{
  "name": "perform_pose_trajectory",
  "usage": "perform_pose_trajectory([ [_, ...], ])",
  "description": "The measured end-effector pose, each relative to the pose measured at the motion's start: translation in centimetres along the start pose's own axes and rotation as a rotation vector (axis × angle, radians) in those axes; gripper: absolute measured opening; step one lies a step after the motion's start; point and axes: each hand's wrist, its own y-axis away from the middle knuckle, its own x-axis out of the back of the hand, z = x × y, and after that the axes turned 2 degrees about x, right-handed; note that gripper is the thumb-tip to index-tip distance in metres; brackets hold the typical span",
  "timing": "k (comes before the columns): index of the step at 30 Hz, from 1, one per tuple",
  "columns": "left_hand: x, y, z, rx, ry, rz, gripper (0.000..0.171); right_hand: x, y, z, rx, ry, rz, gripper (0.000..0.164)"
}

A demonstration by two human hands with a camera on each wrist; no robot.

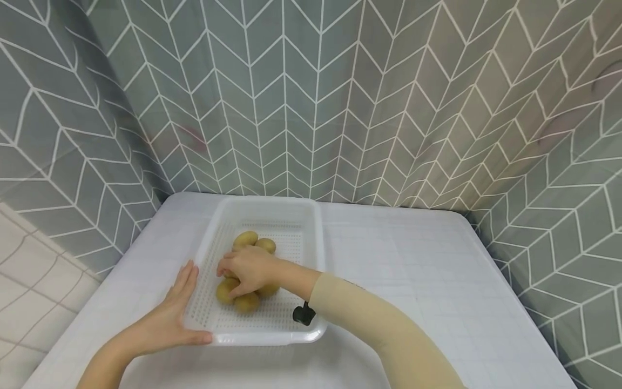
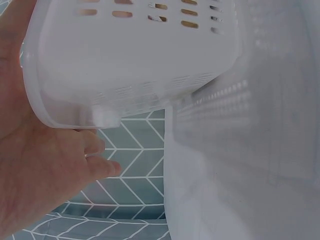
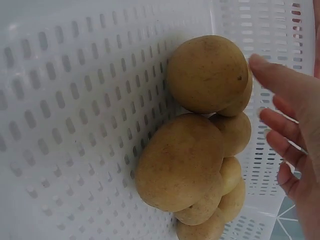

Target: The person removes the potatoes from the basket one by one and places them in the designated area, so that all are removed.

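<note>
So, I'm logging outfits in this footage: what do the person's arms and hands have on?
A close-fitting beige sleeve covers part of the right arm, with a small black device beside it. The right hand and left hand show no gloves or rings. No sleeve shows on the left arm.

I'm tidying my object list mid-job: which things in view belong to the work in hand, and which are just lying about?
Part of the job:
- potatoes, inside the basket
- white basket
- right hand, at the potatoes
- left hand, touching the basket

Just around:
- white table
- patterned curtain
- black device by the right wrist
</note>
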Motion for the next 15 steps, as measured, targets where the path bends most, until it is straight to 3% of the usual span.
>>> perform_pose_trajectory([
  [5,-0.2,-0.1,-0.4,-0.023,-0.013,0.008,0.132,-0.6,0.1,-0.2,0.013,0.053,-0.017,0.048],
  [15,-0.3,-0.1,-1.0,-0.039,-0.021,0.021,0.133,-1.2,-0.8,-1.1,-0.085,0.125,-0.107,0.051],
])
